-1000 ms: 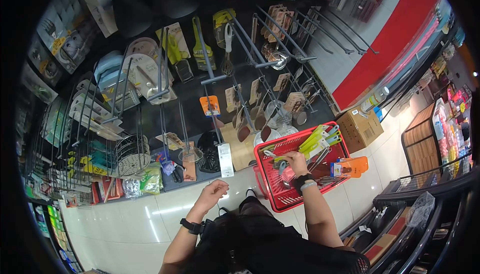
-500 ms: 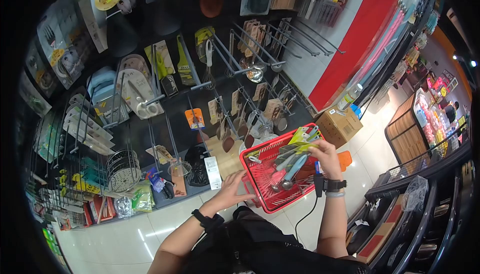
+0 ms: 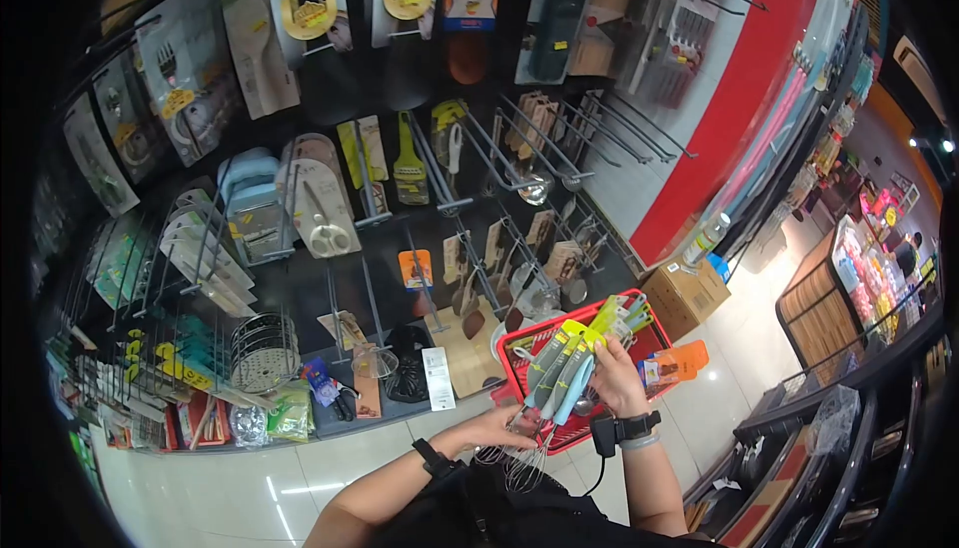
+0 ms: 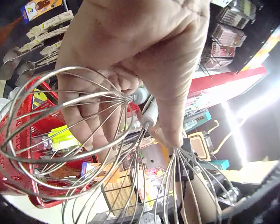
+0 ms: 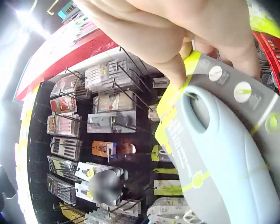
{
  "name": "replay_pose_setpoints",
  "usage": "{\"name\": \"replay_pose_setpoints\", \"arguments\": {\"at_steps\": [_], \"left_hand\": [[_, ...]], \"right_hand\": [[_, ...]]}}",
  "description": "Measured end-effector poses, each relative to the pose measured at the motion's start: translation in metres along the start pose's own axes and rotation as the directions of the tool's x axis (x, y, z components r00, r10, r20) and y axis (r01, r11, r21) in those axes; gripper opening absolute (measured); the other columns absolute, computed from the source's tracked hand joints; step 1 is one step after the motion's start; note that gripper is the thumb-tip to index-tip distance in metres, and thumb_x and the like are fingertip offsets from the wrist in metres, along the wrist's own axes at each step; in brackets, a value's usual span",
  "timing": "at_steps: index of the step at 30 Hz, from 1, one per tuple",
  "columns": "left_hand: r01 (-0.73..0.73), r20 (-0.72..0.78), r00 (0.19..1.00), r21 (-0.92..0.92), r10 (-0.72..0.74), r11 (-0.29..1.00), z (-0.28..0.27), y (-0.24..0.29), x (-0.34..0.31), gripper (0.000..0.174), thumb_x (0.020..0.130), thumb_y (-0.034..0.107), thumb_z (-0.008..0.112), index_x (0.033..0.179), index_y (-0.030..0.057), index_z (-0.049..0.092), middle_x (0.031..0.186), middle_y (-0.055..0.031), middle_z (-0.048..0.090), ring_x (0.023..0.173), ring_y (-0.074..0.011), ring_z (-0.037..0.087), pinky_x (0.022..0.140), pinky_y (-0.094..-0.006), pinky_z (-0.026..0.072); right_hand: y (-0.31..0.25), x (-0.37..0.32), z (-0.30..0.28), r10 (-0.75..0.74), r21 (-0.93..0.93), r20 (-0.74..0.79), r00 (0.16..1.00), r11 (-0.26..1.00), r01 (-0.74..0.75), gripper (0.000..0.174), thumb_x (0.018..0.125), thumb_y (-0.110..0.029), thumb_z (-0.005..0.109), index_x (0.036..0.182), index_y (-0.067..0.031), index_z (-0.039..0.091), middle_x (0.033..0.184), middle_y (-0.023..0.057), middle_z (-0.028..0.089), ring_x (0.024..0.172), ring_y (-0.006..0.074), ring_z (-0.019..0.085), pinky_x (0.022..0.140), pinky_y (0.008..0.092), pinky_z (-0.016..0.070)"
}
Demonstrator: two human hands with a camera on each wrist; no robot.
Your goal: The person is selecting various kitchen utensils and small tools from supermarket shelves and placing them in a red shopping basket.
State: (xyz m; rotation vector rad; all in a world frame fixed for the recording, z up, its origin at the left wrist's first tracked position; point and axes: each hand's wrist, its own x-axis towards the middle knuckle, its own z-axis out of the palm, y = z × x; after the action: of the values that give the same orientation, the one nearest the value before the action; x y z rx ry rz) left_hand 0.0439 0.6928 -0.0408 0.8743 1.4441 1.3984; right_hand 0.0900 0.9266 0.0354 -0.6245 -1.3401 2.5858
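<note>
Several carded whisks [image 3: 559, 373], with grey, white and light-blue handles on grey and yellow-green cards, are held between both hands above the basket's near side. My right hand [image 3: 619, 378] pinches the top of the cards; in the right wrist view, its thumb and fingers press the card [image 5: 196, 158] beside the light-blue handle [image 5: 224, 149]. My left hand [image 3: 489, 430] has its fingers and thumb round the lower handles, just above the wire loops. In the left wrist view the wire loops [image 4: 60, 135] spread out below the left hand [image 4: 135, 60].
A red basket [image 3: 654, 323] stands behind the hands with more green-carded utensils inside and an orange card [image 3: 679, 360] at its right. A cardboard box [image 3: 684, 298] sits beyond it. Hooks with hanging kitchen tools fill the display ahead; dark shelving [image 3: 839, 468] is at right.
The whisks have come up out of the basket toward the body in my right hand. My left hand has moved right and taken hold of their lower ends. The head view has shifted.
</note>
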Motion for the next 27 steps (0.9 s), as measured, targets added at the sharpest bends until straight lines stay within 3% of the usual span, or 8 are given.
{"name": "replay_pose_setpoints", "arguments": {"at_steps": [3,9,15,20,22,24,26,27], "left_hand": [[0.179,0.182,0.974,-0.231,-0.138,0.956,-0.005,0.008,-0.002,0.022,0.085,0.017,0.067,0.103,0.0056,0.059,0.091,0.0021,0.059,0.079,-0.0050,0.052,0.070,-0.0226,0.0435],[0.217,0.065,0.976,-0.289,-0.207,0.932,-0.012,-0.005,-0.011,0.020,0.087,0.021,0.065,0.100,0.0062,0.066,0.090,0.0022,0.063,0.078,-0.0046,0.052,0.069,-0.0210,0.0414],[0.085,-0.136,0.982,-0.298,-0.130,0.951,-0.020,0.008,-0.022,0.020,0.089,0.020,0.062,0.102,0.0056,0.065,0.093,0.0008,0.065,0.081,-0.0044,0.054,0.070,-0.0203,0.0407],[-0.070,-0.377,0.924,-0.328,-0.063,0.942,-0.034,0.032,-0.032,0.020,0.090,0.014,0.059,0.104,0.0003,0.061,0.096,-0.0038,0.064,0.088,-0.0104,0.059,0.082,-0.0251,0.0451],[-0.071,-0.437,0.897,-0.281,-0.062,0.957,-0.038,0.039,-0.039,0.019,0.090,0.014,0.059,0.102,-0.0007,0.060,0.096,-0.0053,0.065,0.090,-0.0104,0.059,0.084,-0.0248,0.0443],[-0.173,-0.602,0.797,-0.319,-0.058,0.932,-0.041,0.039,-0.046,0.018,0.090,0.014,0.060,0.099,-0.0008,0.058,0.094,-0.0070,0.065,0.089,-0.0114,0.060,0.083,-0.0255,0.0442],[-0.187,-0.659,0.751,-0.257,-0.030,0.948,-0.045,0.032,-0.054,0.016,0.090,0.013,0.059,0.097,-0.0007,0.057,0.091,-0.0080,0.065,0.087,-0.0133,0.061,0.081,-0.0271,0.0451],[-0.231,-0.671,0.741,-0.279,-0.017,0.932,-0.046,0.031,-0.059,0.015,0.090,0.013,0.058,0.098,-0.0008,0.057,0.090,-0.0079,0.065,0.086,-0.0141,0.061,0.081,-0.0275,0.0454]], "right_hand": [[0.024,0.005,0.012,-0.132,-0.024,-0.034,0.991,0.991,0.131,0.029,0.097,-0.015,0.046,0.125,-0.0099,0.043,0.113,0.0052,0.054,0.099,0.0148,0.054,0.086,0.0301,0.0450],[0.059,-0.018,0.044,-0.028,-0.066,-0.030,0.999,0.997,0.026,0.061,0.092,-0.017,0.057,0.141,-0.0102,0.022,0.125,0.0083,0.048,0.111,0.0193,0.050,0.090,0.0335,0.0442],[0.094,-0.030,0.055,0.139,-0.082,0.125,0.982,0.988,-0.129,0.036,0.090,-0.009,0.059,0.121,-0.0067,0.040,0.101,0.0048,0.056,0.080,0.0130,0.058,0.064,0.0262,0.0498],[0.075,-0.007,0.097,-0.066,0.039,0.104,0.992,0.997,0.062,0.028,0.094,-0.011,0.052,0.119,-0.0063,0.042,0.100,0.0067,0.058,0.076,0.0122,0.058,0.063,0.0265,0.0489],[0.062,0.003,0.109,-0.132,-0.050,0.168,0.977,0.989,0.142,0.027,0.094,-0.013,0.051,0.118,-0.0042,0.043,0.112,0.0083,0.056,0.090,0.0157,0.060,0.071,0.0288,0.0520],[0.063,0.024,0.108,-0.147,-0.275,0.188,0.971,0.941,0.196,0.038,0.094,-0.012,0.050,0.129,-0.0030,0.038,0.122,0.0121,0.051,0.101,0.0195,0.056,0.082,0.0306,0.0482],[0.057,0.038,0.123,-0.574,-0.503,0.294,0.764,0.587,0.635,0.058,0.092,-0.014,0.053,0.141,-0.0025,0.025,0.127,0.0169,0.045,0.110,0.0256,0.050,0.093,0.0337,0.0398],[0.045,0.031,0.131,-0.596,-0.632,0.317,0.738,0.448,0.633,0.070,0.091,-0.017,0.054,0.145,-0.0022,0.011,0.129,0.0203,0.039,0.115,0.0319,0.041,0.101,0.0364,0.0304]]}}
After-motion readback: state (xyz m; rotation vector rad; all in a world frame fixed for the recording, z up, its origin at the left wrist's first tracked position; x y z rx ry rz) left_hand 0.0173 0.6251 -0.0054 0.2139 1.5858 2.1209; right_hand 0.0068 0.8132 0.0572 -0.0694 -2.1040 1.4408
